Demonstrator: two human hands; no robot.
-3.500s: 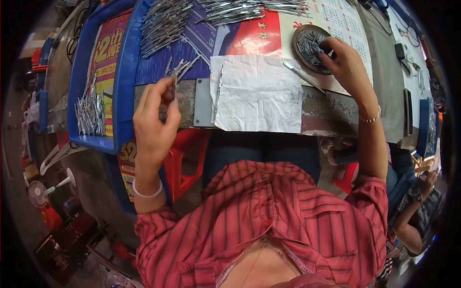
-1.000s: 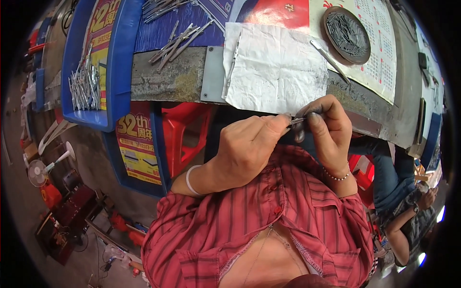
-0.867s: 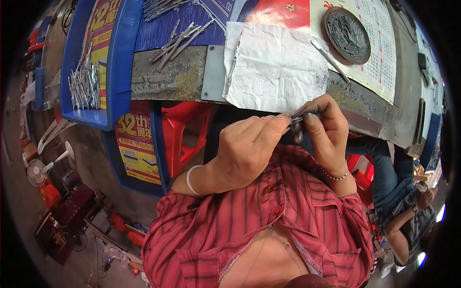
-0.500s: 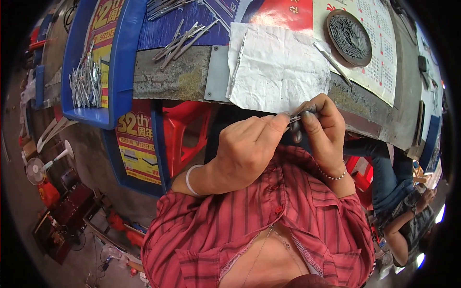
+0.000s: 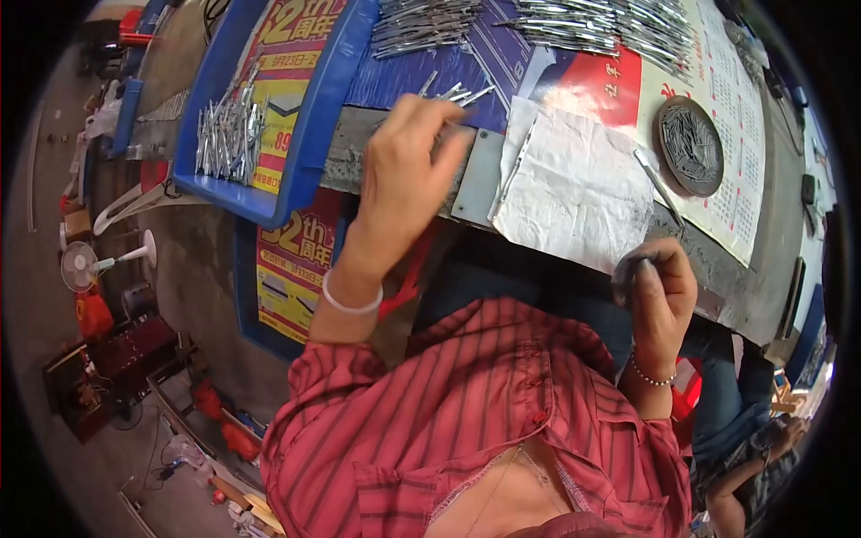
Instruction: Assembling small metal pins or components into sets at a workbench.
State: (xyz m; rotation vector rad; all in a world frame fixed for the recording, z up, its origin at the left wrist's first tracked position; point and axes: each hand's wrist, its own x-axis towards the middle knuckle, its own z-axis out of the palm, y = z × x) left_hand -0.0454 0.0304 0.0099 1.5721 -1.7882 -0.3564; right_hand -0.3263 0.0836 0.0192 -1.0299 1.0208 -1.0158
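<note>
My left hand (image 5: 408,175) reaches over the table's near edge, beside a small loose pile of slim silvery metal pieces (image 5: 459,93). Its thumb and forefinger are apart; the other fingers are mostly hidden. My right hand (image 5: 662,282) is closed in a pinch just off the edge, its fingertips darkened, and what they hold cannot be made out. Between the hands lies a crumpled white paper sheet (image 5: 578,184), with one slender metal piece (image 5: 518,161) along its left side. Another metal tool-like piece (image 5: 659,186) rests at its right.
A round brown dish (image 5: 665,148) holds many small grey pins (image 5: 691,139). Blue bin (image 5: 300,179) at left contains a bundle of metal pieces (image 5: 229,134). Larger rows of metal pieces (image 5: 565,25) lie at the back. A white fan (image 5: 81,266) stands on the floor; another person's arm (image 5: 731,489) shows lower right.
My hands have parted from around a thin metal piece. The left moved forward and left to the loose pile; the right stayed near the edge, closed. The view has shifted.
</note>
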